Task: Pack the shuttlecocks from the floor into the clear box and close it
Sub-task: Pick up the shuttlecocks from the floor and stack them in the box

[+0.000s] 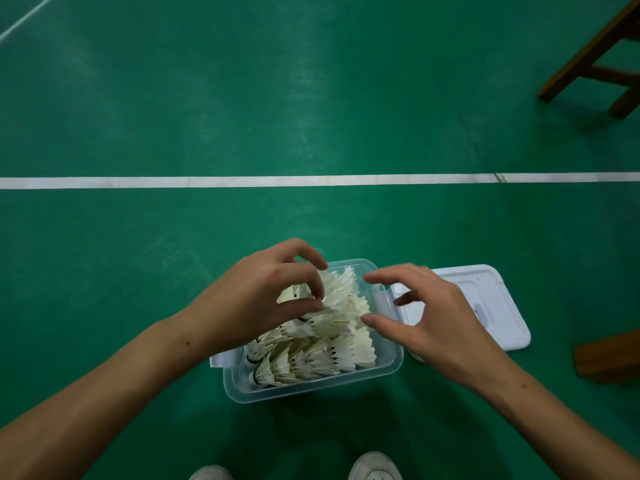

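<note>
At the 6 o'clock edge of the view the toes of two white shoes (375, 466) stand on the green floor (138, 116). Just beyond them, slightly below the middle of the view, sits the clear box (311, 388), uncovered and heaped with white shuttlecocks (332, 344), their feather skirts mostly fanned toward the box's 1 o'clock corner and their cork heads toward its 7 o'clock corner. Both bare forearms reach in from the lower corners. The left hand (256, 299) hovers over the box's 11 o'clock part with its fingers curled, the fingertips (320, 282) touching or pinching the feathers at the top of the pile; whether they truly grip one I cannot tell. The right hand (433, 317) hangs over the box's 3 o'clock wall with its fingers spread wide and loosely bent, holding nothing, the thumb tip just beside the feathers. At 3 o'clock of the box, close beside it and partly hidden by the right hand, the white lid (502, 306) lies flat on the floor. At the right edge a brown wooden piece (609, 358) rests on the floor. Farther off, a white court line (242, 181) runs from 9 to 3 o'clock, and at 1 o'clock stand the wooden legs (595, 60) of some furniture.
</note>
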